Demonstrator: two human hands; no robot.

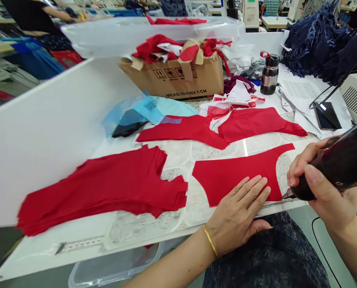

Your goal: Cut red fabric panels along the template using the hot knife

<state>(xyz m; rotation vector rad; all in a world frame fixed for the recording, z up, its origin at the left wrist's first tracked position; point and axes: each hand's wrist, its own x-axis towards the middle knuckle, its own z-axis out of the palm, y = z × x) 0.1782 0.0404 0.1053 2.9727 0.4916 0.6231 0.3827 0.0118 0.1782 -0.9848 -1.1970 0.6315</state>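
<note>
My left hand (241, 212) lies flat with its fingers stretched out on a single cut piece of red fabric (226, 176) near the table's front edge. In my right hand (325, 188) is a thick black hand-held tool (346, 160) with a narrow tip; its exact kind does not show. The tip reaches the lower right corner of the red piece, by the table edge. To the left rests a stack of red cut pieces (103, 184). Behind the single piece lie more red pieces (256, 123), partly overlapping.
At the back stands a cardboard box (178, 82) stuffed with red scraps. A dark bottle (270, 76), papers (301, 92), a phone (327, 116) and a navy fabric heap (313, 44) are at the right. A blue plastic sheet (163, 109) lies before the box. A clear bin (115, 268) sits below the table edge.
</note>
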